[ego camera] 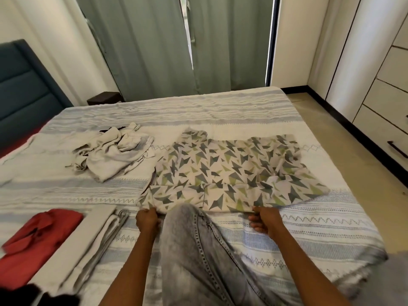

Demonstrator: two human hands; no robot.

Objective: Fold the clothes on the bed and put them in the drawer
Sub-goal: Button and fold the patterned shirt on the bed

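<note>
Red folded garment left; grey crumpled pile beside patterned shirt

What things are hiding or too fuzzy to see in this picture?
All in the head view:
- Patterned shirt: its near middle edge is hidden behind the knee in grey jeans.
- Red garment: blurred, kind unclear.
- Black thing: cut off by the bottom edge.
- Drawers: cut off by the right edge.
- Grey pile: count of crumpled pieces unclear.
</note>
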